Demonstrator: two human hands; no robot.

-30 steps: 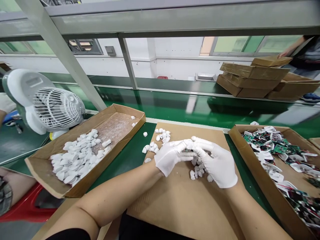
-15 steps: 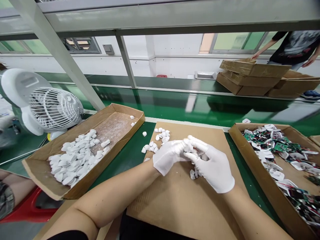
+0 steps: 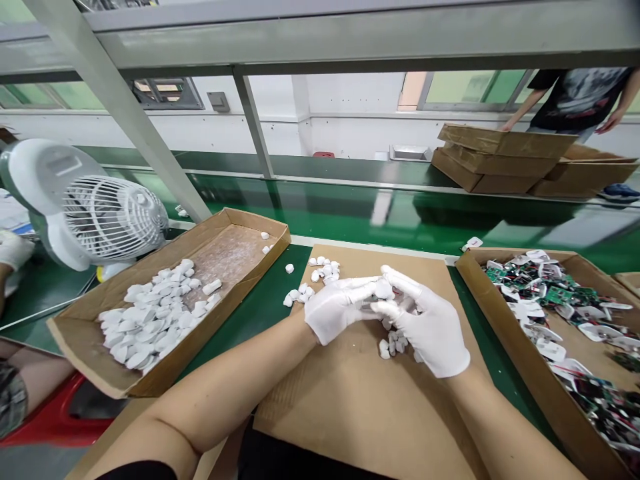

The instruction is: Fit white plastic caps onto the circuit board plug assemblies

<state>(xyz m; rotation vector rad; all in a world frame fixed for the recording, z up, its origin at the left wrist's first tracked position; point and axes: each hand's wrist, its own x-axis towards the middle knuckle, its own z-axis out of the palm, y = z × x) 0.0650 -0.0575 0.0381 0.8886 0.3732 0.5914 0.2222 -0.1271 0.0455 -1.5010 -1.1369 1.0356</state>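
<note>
My left hand (image 3: pixel 340 307) and my right hand (image 3: pixel 427 323), both in white gloves, meet over the cardboard sheet (image 3: pixel 350 400). Between their fingertips is a small white plastic piece (image 3: pixel 384 289), gripped from both sides. Its exact shape is partly covered by the fingers. Below my right hand lies a small heap of white pieces (image 3: pixel 395 343), some of them hidden by the hand. Beyond my left hand, more white pieces (image 3: pixel 325 269) are scattered at the sheet's far left corner.
At left, a cardboard tray (image 3: pixel 260 267) holds many white pieces, beside a white fan (image 3: pixel 107 213). At right, another cardboard tray (image 3: pixel 520 353) contains circuit boards with wires and white shells. A person (image 3: pixel 583 100) stands behind stacked boxes (image 3: pixel 505 157) across the green bench.
My fingers have shifted slightly around the white piece, which shows more clearly now. At far left, another person's gloved hand has come into view.
</note>
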